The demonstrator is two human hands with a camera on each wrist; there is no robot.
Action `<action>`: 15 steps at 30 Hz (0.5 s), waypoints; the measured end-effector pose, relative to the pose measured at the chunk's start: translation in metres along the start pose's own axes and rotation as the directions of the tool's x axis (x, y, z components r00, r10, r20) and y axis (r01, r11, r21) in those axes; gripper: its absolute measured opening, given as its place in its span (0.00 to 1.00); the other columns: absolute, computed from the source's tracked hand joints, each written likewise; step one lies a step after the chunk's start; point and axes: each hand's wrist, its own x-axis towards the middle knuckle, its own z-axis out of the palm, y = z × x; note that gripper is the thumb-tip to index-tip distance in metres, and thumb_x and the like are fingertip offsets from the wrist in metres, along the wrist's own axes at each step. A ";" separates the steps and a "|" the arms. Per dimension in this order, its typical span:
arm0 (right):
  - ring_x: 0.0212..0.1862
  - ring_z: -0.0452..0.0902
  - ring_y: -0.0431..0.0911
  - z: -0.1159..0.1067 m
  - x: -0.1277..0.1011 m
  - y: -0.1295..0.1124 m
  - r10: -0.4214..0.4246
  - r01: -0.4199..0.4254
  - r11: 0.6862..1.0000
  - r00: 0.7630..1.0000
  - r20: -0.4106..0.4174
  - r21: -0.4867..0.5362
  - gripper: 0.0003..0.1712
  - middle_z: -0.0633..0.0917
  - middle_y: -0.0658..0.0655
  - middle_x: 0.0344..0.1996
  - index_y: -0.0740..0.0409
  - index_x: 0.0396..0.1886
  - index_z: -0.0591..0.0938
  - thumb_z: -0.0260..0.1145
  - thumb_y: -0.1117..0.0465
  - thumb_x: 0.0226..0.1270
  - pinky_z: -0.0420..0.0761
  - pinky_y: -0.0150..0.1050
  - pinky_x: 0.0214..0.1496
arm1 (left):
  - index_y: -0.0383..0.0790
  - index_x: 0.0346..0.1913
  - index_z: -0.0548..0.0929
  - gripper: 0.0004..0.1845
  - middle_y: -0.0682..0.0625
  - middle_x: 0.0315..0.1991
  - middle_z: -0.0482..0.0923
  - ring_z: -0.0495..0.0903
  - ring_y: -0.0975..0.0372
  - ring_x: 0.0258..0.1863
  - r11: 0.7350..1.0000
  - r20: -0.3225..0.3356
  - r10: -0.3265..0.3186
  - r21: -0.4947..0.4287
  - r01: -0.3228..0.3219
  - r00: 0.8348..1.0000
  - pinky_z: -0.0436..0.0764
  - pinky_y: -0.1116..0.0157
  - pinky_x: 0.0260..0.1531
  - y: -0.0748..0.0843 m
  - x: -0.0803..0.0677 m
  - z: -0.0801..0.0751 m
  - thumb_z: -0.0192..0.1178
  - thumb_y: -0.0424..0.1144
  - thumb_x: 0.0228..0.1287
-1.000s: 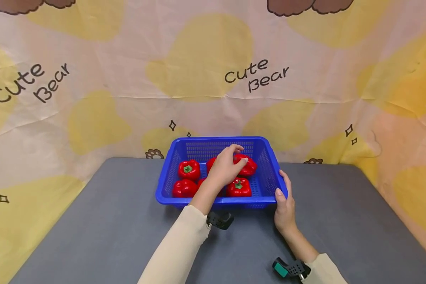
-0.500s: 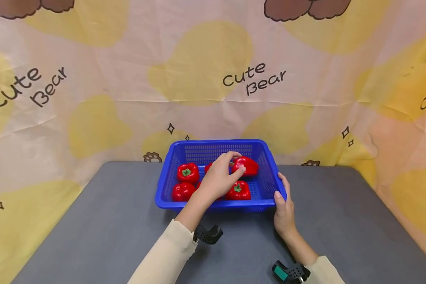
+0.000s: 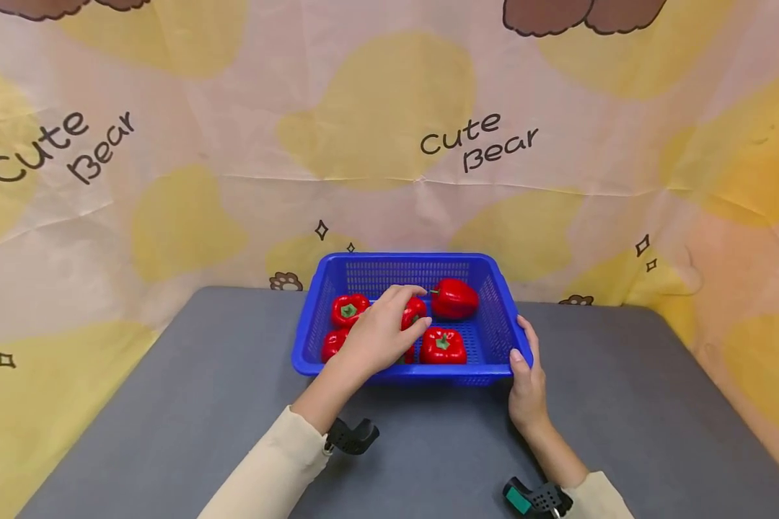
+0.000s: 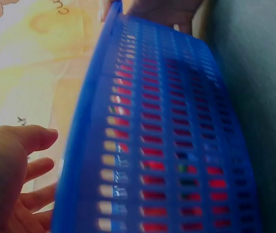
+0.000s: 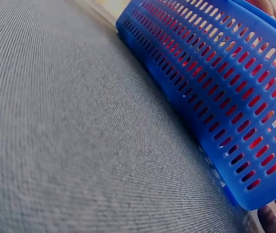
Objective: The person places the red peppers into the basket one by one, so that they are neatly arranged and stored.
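A blue plastic basket (image 3: 474, 370) with slotted walls holds several red bell peppers. My left hand (image 3: 378, 333) hovers over its middle, thumb and fingers apart, close to a bell pepper (image 3: 414, 311) that it partly covers. The left wrist view also has these spread fingers (image 4: 40, 141) above the rim, holding nothing. At the back right, one bell pepper (image 3: 454, 299) lies on its side, stem to the left. Another bell pepper (image 3: 443, 346) sits stem up in front of it. My right hand (image 3: 528, 393) grips the basket's front right corner, thumb on the rim.
The basket stands on a grey table (image 3: 169, 404), near its back edge. Behind hangs a printed cloth (image 3: 389, 108). More bell peppers lie on the left, including one at the back left (image 3: 350, 310). Both wrists wear black straps.
My left hand has moved left, away from the back right bell pepper, whose stem now shows. The right hand keeps its grip on the basket.
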 end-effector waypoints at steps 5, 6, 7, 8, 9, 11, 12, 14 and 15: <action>0.73 0.65 0.65 -0.004 0.002 -0.007 -0.005 0.007 0.997 1.000 0.020 -0.071 0.33 0.63 0.64 0.77 0.44 0.81 0.56 0.42 0.55 0.77 0.63 0.69 0.74 | 0.53 0.68 0.74 0.27 0.50 0.66 0.76 0.78 0.55 0.64 0.999 -0.001 -0.017 0.032 0.017 1.000 0.85 0.50 0.56 -0.015 -0.004 -0.008 0.65 0.49 0.67; 0.73 0.66 0.65 -0.005 0.002 -0.009 -0.008 0.009 0.995 1.000 0.010 -0.098 0.33 0.65 0.65 0.76 0.45 0.81 0.57 0.44 0.57 0.77 0.64 0.69 0.73 | 0.53 0.68 0.74 0.27 0.50 0.66 0.76 0.79 0.54 0.64 0.999 0.000 -0.011 0.043 0.011 1.000 0.85 0.50 0.55 -0.018 -0.005 -0.010 0.65 0.49 0.67; 0.72 0.67 0.65 -0.006 0.001 -0.012 -0.009 0.008 0.991 1.000 -0.002 -0.133 0.33 0.66 0.65 0.76 0.45 0.80 0.59 0.46 0.58 0.77 0.65 0.69 0.72 | 0.53 0.68 0.74 0.27 0.50 0.66 0.76 0.79 0.54 0.63 0.998 -0.001 -0.005 0.055 0.005 1.000 0.85 0.50 0.55 -0.021 -0.005 -0.012 0.65 0.49 0.67; 0.71 0.68 0.65 -0.008 0.001 -0.014 -0.009 0.007 0.986 1.000 -0.013 -0.169 0.33 0.68 0.65 0.74 0.45 0.80 0.61 0.48 0.59 0.76 0.67 0.69 0.71 | 0.52 0.67 0.75 0.27 0.49 0.65 0.76 0.80 0.54 0.63 0.998 -0.004 0.002 0.070 -0.001 1.000 0.85 0.50 0.54 -0.023 -0.006 -0.014 0.65 0.49 0.67; 0.70 0.69 0.65 -0.009 0.000 -0.017 -0.014 0.009 0.978 1.000 -0.019 -0.209 0.33 0.69 0.65 0.73 0.46 0.79 0.62 0.49 0.60 0.76 0.68 0.68 0.70 | 0.52 0.67 0.75 0.26 0.49 0.65 0.77 0.80 0.54 0.62 0.996 -0.008 0.005 0.085 -0.004 1.000 0.85 0.50 0.54 -0.027 -0.007 -0.016 0.66 0.48 0.67; 0.68 0.70 0.66 -0.014 -0.001 -0.024 -0.022 0.017 0.955 1.000 -0.012 -0.296 0.32 0.71 0.67 0.72 0.49 0.78 0.64 0.52 0.60 0.75 0.70 0.69 0.69 | 0.51 0.66 0.75 0.26 0.48 0.64 0.77 0.81 0.53 0.61 0.993 -0.020 0.001 0.117 0.002 1.000 0.86 0.50 0.53 -0.033 -0.008 -0.020 0.66 0.48 0.67; 0.68 0.71 0.66 -0.016 -0.002 -0.028 -0.026 0.025 0.939 1.000 0.002 -0.342 0.32 0.71 0.67 0.71 0.51 0.78 0.65 0.53 0.59 0.76 0.70 0.69 0.68 | 0.50 0.67 0.75 0.27 0.47 0.64 0.77 0.81 0.52 0.60 0.992 -0.024 -0.002 0.128 0.005 1.000 0.86 0.50 0.53 -0.036 -0.008 -0.021 0.65 0.48 0.67; 0.67 0.71 0.66 -0.023 -0.002 -0.038 -0.016 0.039 0.887 0.998 0.053 -0.459 0.33 0.72 0.69 0.70 0.54 0.78 0.64 0.54 0.54 0.77 0.72 0.69 0.66 | 0.48 0.70 0.71 0.31 0.46 0.66 0.77 0.81 0.51 0.62 0.988 -0.022 -0.019 0.151 0.022 1.000 0.85 0.48 0.54 -0.042 -0.009 -0.025 0.65 0.49 0.67; 0.67 0.70 0.67 -0.026 -0.002 -0.043 -0.007 0.048 0.848 0.997 0.081 -0.527 0.34 0.71 0.69 0.70 0.55 0.78 0.63 0.54 0.50 0.78 0.73 0.70 0.65 | 0.48 0.72 0.68 0.33 0.45 0.67 0.76 0.80 0.50 0.63 0.986 -0.015 -0.028 0.163 0.030 0.999 0.84 0.47 0.55 -0.045 -0.009 -0.026 0.64 0.50 0.68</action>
